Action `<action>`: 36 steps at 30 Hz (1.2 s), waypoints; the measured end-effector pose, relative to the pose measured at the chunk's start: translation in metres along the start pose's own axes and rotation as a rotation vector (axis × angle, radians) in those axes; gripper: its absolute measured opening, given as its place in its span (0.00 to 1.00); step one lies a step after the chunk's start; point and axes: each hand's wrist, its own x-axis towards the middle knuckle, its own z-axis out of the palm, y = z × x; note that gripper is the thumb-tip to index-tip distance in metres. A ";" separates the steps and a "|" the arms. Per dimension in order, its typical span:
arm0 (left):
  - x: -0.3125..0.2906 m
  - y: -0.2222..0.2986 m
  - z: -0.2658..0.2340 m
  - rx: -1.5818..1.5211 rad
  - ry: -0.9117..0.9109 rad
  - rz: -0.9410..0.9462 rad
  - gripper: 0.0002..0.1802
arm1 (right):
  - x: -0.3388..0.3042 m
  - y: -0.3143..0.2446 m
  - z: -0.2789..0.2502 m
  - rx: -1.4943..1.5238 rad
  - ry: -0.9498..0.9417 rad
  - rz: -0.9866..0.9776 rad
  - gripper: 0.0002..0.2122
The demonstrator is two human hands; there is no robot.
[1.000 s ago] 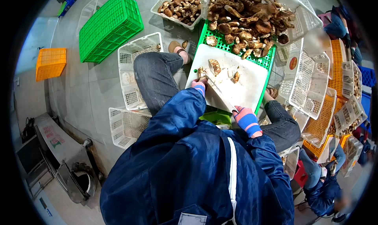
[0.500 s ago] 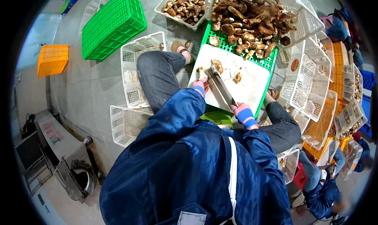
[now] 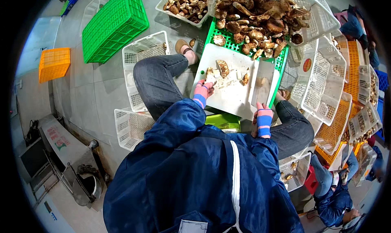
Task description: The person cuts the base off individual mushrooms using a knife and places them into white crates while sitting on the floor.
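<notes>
Head view looks straight down on a seated person in a dark blue jacket, knees apart so that a white cutting board [image 3: 234, 92] can lie across a green crate [image 3: 244, 49] between them, within easy reach of both arms. Left hand [image 3: 203, 90], in a pink and blue striped glove, is curled down on a pale mushroom piece [image 3: 210, 75] at the board's left edge, pinning it flat. Right hand [image 3: 264, 115], gloved alike, is closed round the handle of a broad cleaver [image 3: 262, 83], whose blade lies flat on the board's right side with its edge off the food. A sliced mushroom cap [image 3: 222, 68] and smaller trimmings [image 3: 245, 79] rest mid-board between the two hands. Just beyond the board a heap of brown mushrooms [image 3: 256, 17] fills the crate top, close at hand for picking, while empty white baskets [image 3: 321, 78] stand stacked to the right
</notes>
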 end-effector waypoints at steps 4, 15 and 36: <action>0.004 -0.028 -0.008 0.899 -0.151 0.304 0.26 | 0.007 -0.011 0.005 0.017 0.107 0.111 0.14; 0.038 0.017 0.094 1.462 0.247 0.569 0.43 | 0.044 0.030 -0.008 -0.019 0.115 -0.003 0.12; 0.040 0.025 0.127 1.240 -0.289 0.699 0.15 | 0.027 0.004 -0.011 0.204 0.080 0.169 0.11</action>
